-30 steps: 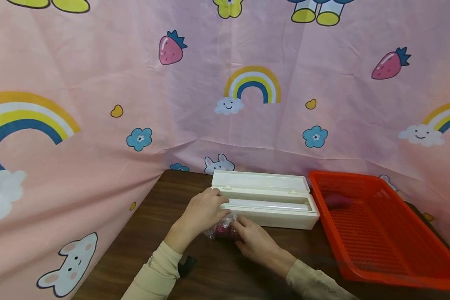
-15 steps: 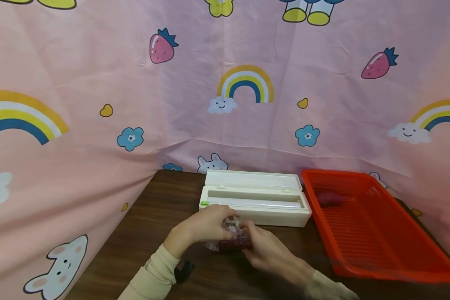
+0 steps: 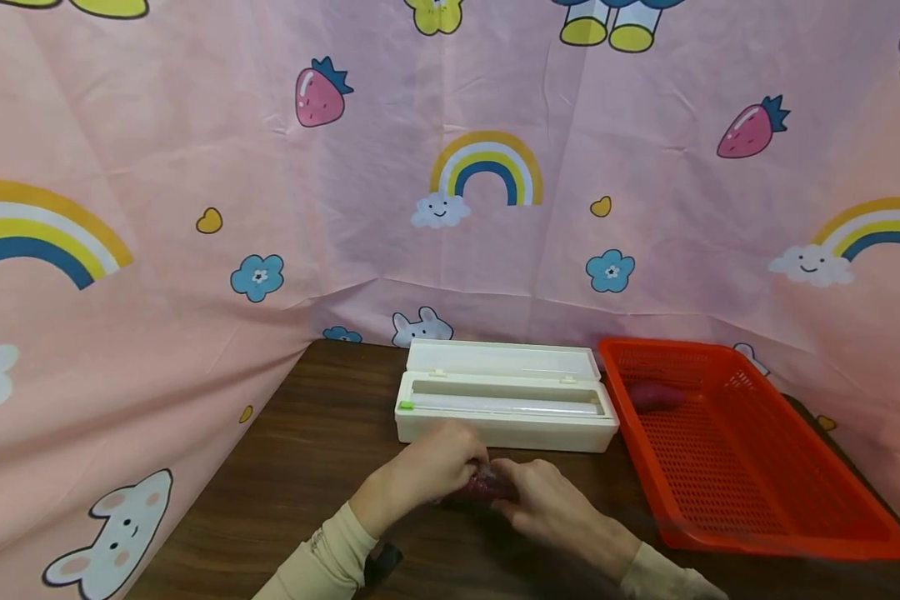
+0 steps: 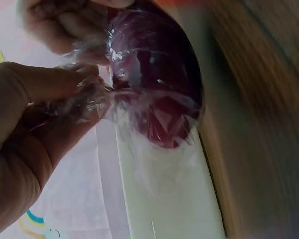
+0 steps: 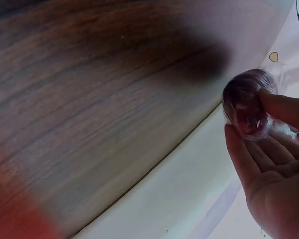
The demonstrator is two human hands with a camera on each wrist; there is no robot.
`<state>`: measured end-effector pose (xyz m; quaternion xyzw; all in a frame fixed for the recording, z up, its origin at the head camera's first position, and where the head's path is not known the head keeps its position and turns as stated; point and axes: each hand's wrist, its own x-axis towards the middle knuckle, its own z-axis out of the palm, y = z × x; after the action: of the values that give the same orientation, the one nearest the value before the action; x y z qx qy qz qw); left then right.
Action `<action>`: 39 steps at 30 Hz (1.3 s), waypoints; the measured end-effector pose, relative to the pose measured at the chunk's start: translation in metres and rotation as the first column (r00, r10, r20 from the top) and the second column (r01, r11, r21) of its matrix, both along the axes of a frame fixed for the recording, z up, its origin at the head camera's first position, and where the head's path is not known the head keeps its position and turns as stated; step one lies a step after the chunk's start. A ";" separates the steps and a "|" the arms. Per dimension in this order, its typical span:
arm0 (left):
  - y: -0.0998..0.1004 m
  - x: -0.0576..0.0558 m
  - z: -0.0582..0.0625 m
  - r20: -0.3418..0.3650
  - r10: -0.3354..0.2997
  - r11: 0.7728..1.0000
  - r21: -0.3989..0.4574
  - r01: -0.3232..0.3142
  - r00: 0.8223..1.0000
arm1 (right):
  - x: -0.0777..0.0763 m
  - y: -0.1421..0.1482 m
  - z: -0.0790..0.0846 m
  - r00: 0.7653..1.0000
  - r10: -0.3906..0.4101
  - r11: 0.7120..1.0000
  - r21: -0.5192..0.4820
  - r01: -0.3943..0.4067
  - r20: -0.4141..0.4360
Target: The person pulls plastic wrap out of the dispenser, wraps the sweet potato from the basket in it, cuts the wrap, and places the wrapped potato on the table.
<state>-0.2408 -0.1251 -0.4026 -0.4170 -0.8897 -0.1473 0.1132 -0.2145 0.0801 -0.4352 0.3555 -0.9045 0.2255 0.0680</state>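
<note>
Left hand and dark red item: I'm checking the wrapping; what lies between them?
Clear plastic film: in the left wrist view, the left hand pinches a gathered bunch of it, which stretches to the dark red item.

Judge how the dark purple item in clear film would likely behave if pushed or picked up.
The dark purple item is probably firm, given its full, rounded outline. Its curved sides suggest it could roll if pushed. The clear film around it has a glossy sheen, so the surface might be somewhat slippery.
</note>
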 end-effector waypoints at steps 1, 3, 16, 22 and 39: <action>0.002 0.001 -0.001 -0.002 -0.003 1.000 -0.002 0.003 1.000 | -0.001 0.001 0.000 1.000 0.021 1.000 0.000 -0.021 0.014; 0.005 0.003 -0.003 -0.005 -0.002 1.000 -0.002 0.002 1.000 | -0.003 0.003 -0.001 0.998 0.063 0.998 0.001 -0.064 0.031; -0.027 -0.010 0.014 0.278 -0.015 0.978 0.204 -0.043 0.960 | -0.012 0.015 -0.002 0.984 0.174 0.983 0.073 -0.171 -0.037; -0.036 -0.024 0.001 0.441 -0.062 0.991 0.134 0.002 0.895 | -0.013 0.018 -0.003 0.974 0.215 0.976 0.057 -0.211 -0.066; -0.022 -0.026 -0.016 0.275 -0.086 0.995 -0.018 0.094 0.958 | -0.024 0.024 -0.010 0.973 0.230 0.973 -0.030 -0.231 -0.029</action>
<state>-0.2672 -0.1471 -0.4189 -0.4345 -0.8791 -0.1946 -0.0242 -0.2382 0.1037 -0.4456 0.4596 -0.8524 0.2423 0.0588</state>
